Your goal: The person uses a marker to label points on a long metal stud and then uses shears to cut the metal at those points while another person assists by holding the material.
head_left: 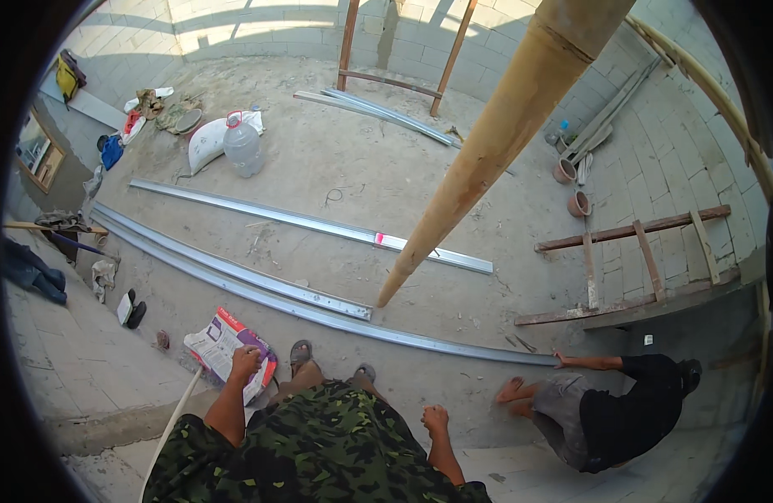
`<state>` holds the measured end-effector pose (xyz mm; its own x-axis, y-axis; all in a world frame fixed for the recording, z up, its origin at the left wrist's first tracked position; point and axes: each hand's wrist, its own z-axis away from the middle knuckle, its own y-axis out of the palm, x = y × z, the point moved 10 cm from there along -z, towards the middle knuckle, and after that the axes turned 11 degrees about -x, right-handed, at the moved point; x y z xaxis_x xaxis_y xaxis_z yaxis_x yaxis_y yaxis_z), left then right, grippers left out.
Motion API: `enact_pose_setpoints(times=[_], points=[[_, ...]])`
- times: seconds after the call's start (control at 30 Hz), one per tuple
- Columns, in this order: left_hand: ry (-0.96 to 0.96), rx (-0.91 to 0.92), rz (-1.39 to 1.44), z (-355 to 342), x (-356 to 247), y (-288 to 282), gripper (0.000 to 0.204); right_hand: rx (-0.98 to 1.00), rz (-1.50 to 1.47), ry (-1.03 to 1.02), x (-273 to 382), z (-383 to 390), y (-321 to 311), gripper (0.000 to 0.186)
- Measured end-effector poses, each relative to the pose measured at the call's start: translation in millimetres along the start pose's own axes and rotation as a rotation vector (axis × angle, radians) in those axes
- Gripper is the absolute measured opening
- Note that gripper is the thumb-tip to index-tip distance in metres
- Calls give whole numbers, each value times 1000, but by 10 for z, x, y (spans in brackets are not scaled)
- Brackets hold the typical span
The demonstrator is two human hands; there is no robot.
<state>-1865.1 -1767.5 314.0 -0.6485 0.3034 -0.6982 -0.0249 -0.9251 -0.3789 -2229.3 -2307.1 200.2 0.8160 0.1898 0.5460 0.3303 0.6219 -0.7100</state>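
Note:
My left hand [245,363] is closed in front of the white, red and purple printed package [214,339]; what it holds, if anything, I cannot make out. My right hand [435,421] is closed low at my right side, its contents hidden. A thin white pipe [175,417] runs beside my left arm. Beyond my sandalled feet lie long galvanised metal channels [311,314]. A co-worker [621,411] in a black top crouches at the right, a hand on the end of the nearest channel.
A bamboo pole [487,159] slants across the middle. More channels [261,214] lie behind. A water jug [244,147] and white sack [204,147] are at back left. Wooden frames [633,230] lean on the right wall; pots [576,201] stand there. Sandals [133,310] lie left.

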Motion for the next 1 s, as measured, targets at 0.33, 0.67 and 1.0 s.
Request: enact_pose_setpoints(times=[0.33, 0.67, 1.0], points=[[-114, 33, -39, 11, 411, 31, 30, -9, 327, -117, 642, -196, -347, 36], [-18, 96, -133, -121, -4, 238, 32, -71, 130, 140, 528, 325, -387, 41], [49, 164, -242, -93, -284, 464, 35, -57, 198, 51, 503, 594, -516, 40]])
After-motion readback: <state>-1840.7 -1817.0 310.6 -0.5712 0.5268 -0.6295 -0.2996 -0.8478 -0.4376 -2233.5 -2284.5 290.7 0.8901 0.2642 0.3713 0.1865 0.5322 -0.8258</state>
